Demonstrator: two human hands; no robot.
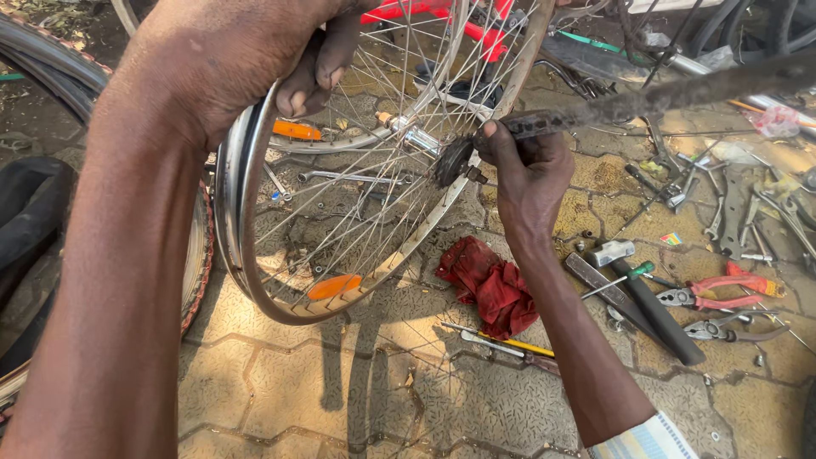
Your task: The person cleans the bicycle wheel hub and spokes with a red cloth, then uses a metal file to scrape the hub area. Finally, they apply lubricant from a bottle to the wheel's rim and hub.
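A bare bicycle wheel [255, 255] with a shiny steel rim, thin spokes and orange reflectors [333, 286] stands upright over the paved ground. My left hand [246, 59] grips the top of the rim, fingers curled around it. My right hand [527, 170] is at the hub [450, 157], fingers pinched on the dark sprocket and axle nut. A greasy dark bar [646, 100] of the bicycle frame runs from the hub to the right.
A red rag [491, 285] lies on the pavers below my right hand. Screwdrivers [510, 344], a hammer [646, 297], red-handled pliers [722, 293] and several spanners [731, 212] are scattered to the right. A tyre [200, 263] sits behind the rim at left, a red frame [476, 30] above.
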